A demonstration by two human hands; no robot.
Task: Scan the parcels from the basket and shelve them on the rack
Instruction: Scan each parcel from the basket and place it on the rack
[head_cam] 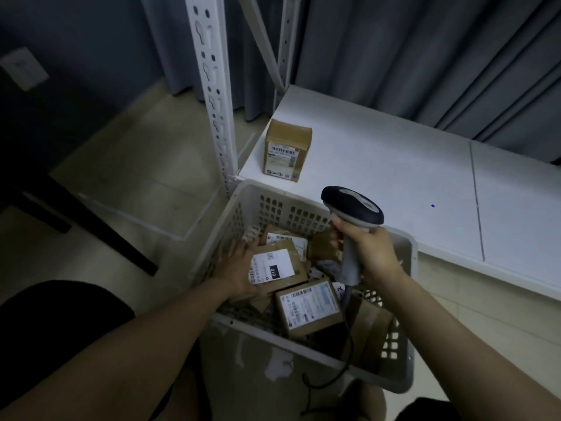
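Note:
A white slotted basket [306,357] in front of me holds several brown cardboard parcels with white labels. My left hand [239,265] reaches into it and grips the left side of a parcel with a "010" label [274,267]. My right hand [372,253] holds a grey and black barcode scanner [352,208] by its handle, above the basket's right half, head pointing left and away. Its cable hangs down over the basket's front. Another labelled parcel [309,308] lies at the front. One small parcel [287,150] stands upright on the white rack shelf [394,165].
A white perforated rack upright [212,86] rises just left of the shelf, with a second post behind it. Grey curtains hang behind the shelf. A dark table leg [91,220] stands on the tiled floor at the left. My knees show at the bottom edge.

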